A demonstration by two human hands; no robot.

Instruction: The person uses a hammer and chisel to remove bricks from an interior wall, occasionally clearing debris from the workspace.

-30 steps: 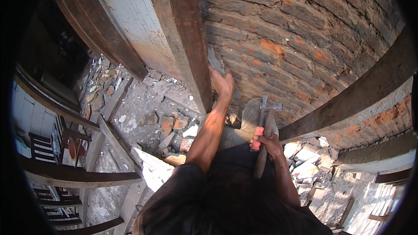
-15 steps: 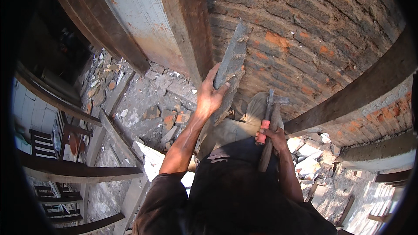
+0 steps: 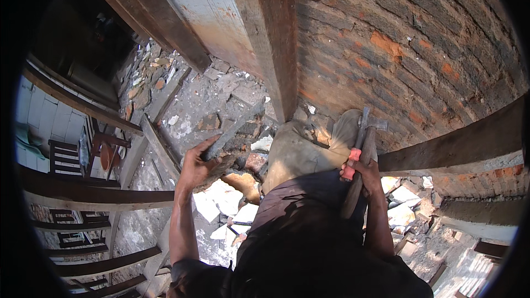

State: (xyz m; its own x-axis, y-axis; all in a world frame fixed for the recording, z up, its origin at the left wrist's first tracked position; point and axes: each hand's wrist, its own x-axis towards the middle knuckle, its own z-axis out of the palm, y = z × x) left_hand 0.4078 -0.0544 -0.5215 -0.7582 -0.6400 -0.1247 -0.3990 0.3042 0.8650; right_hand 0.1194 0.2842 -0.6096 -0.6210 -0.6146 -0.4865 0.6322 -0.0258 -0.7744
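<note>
My left hand [image 3: 196,168] is at the lower left of my legs, its forefinger and thumb either side of the near end of a long, rough grey slab of mortar [image 3: 236,128]. The slab slants away to the upper right, low over the rubble, and its far end is blurred. In front of my right thigh, my right hand [image 3: 364,174] is closed round two tools together. One is a hammer with a dark head [image 3: 377,124] and a wooden handle; the other is a chisel with a red grip [image 3: 354,158], its metal shaft lying beside the hammer head.
A stripped brick wall [image 3: 397,49] rises ahead and to the right, next to a wooden post [image 3: 270,38]. Broken plaster and tile [image 3: 221,196] litter the floor. Timber beams [image 3: 99,198] cross at left, near a dark wooden chair [image 3: 66,157]. Another beam [image 3: 458,143] runs along the right.
My left hand has swung down and left from the wall with the mortar slab, which tilts lower over the rubble. My right hand keeps both tools. The view has shifted left.
</note>
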